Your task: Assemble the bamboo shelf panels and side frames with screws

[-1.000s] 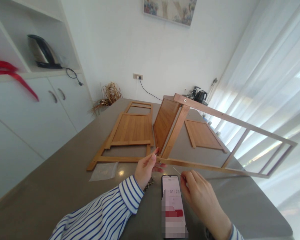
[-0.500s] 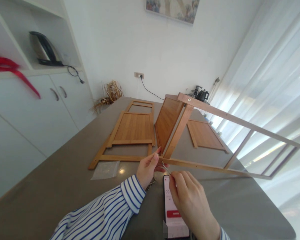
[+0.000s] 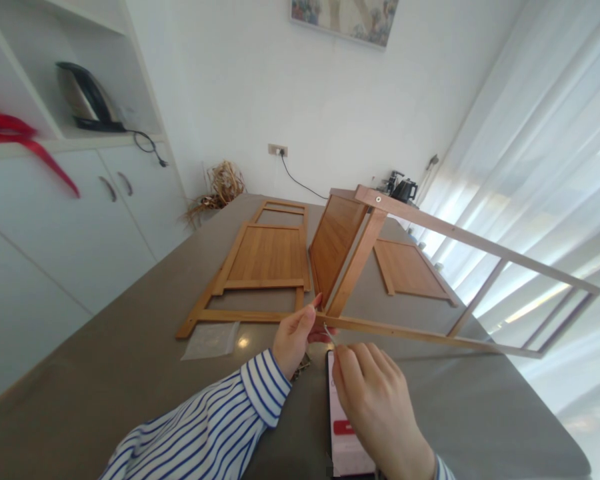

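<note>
Frame (image 3: 478, 297), wooden: near corner held in our left hand (image 3: 296, 333), length running toward three o'clock. Tool (image 3: 331, 336), thin, metal: pinched in our right hand (image 3: 373, 383), tip at same corner. Clock centred on our left hand: upright panel (image 3: 337, 230), just behind frame's end, one o'clock; flat panel (image 3: 265, 257), lying over second frame (image 3: 245, 317), eleven; third panel (image 3: 415, 268), two; plastic bag (image 3: 211, 340), nine; phone (image 3: 347, 453), partly under our right hand, five.

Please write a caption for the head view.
Left hand grips a wooden frame; right hand holds a thin tool near its corner.
</note>
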The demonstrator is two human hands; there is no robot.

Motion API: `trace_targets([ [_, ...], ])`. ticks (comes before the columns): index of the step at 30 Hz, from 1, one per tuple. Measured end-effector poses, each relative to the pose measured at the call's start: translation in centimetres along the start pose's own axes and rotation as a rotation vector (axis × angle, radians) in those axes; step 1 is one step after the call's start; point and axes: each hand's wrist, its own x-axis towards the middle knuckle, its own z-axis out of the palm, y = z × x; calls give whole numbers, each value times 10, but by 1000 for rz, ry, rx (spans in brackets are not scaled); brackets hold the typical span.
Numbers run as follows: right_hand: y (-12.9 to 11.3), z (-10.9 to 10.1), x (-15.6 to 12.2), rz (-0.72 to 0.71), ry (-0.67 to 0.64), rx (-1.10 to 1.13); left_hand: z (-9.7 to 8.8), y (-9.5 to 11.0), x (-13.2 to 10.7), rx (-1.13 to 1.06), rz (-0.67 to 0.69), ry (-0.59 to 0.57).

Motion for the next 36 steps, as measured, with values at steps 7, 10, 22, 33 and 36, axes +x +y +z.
trace_targets([
  [7, -11, 3, 8, 46, 76, -7, -1, -1, 1, -6, -17, -3],
  [10, -14, 3, 9, 54, 83, -21, 0, -1, 1, -4, -23, 4],
  [22, -14, 7, 10, 198, 63, 302, 0, 0, 0, -1, -15, -6],
  [33, -9, 9, 9, 459, -82, 854, -1, 0, 1, -21, -55, 2],
  [36, -7, 12, 7, 511, -134, 984, 0, 1, 0, -28, -67, 12],
])
